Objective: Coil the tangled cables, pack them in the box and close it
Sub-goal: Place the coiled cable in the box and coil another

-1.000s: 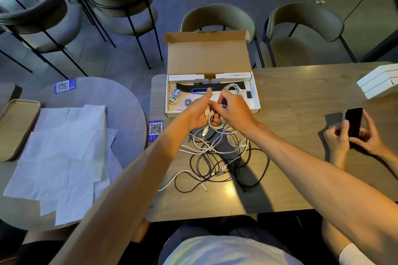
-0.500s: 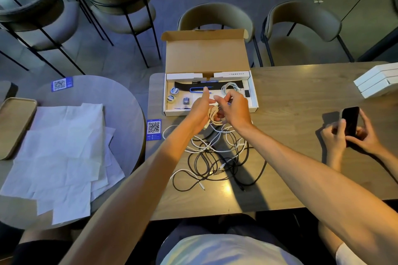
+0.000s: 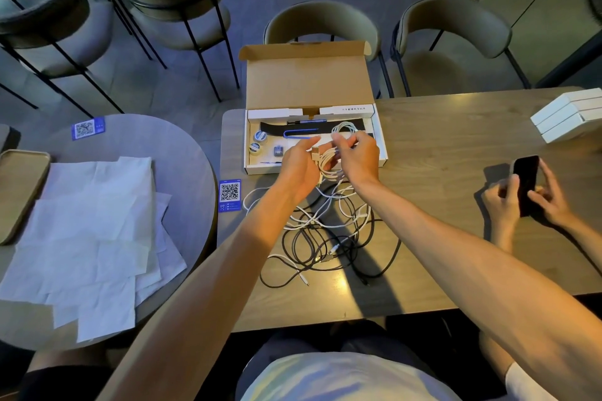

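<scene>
The left hand (image 3: 299, 171) curls its fingers round one small coil of cream-white cable (image 3: 326, 162), and the right hand (image 3: 358, 159) pinches a loop of it, at the front edge of the open brown cardboard box (image 3: 381, 143). One coiled white cable (image 3: 345, 127) and two small round rolls (image 3: 260, 135) lie inside. The heap of black and white cables (image 3: 325, 231) on the wooden table (image 3: 456, 146) is too tangled to count. Three flat white boxes (image 3: 560, 120) are cut by the right edge.
</scene>
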